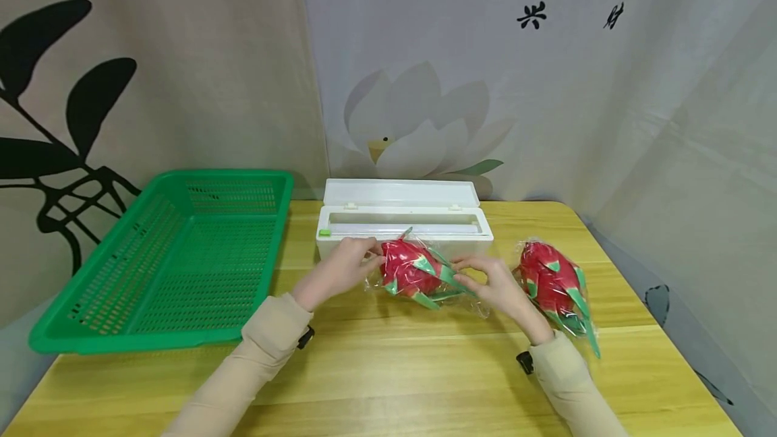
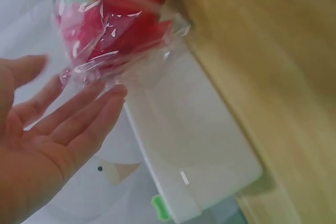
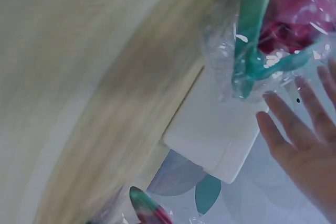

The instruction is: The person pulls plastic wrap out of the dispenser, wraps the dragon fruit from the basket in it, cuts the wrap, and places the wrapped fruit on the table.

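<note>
A red and green dragon fruit [image 1: 414, 268] wrapped in clear film lies between the two hands, in front of a white film dispenser [image 1: 400, 224] with its lid raised. The left hand [image 1: 349, 265] is at the fruit's left end. In the left wrist view its fairly straight fingers [image 2: 86, 116] meet the crinkled film, and the thumb stands apart. At the leafy right end is the right hand [image 1: 494, 282]; its spread fingertips [image 3: 270, 98] come right to the film's edge in the right wrist view. A second wrapped dragon fruit [image 1: 552, 282] lies right of the right hand.
A large green plastic basket [image 1: 282, 235] stands on the left of the wooden table [image 1: 388, 383]. A printed cloth [image 1: 425, 32] hangs behind the table. The dispenser has a small green tab [image 1: 324, 232] on its left end.
</note>
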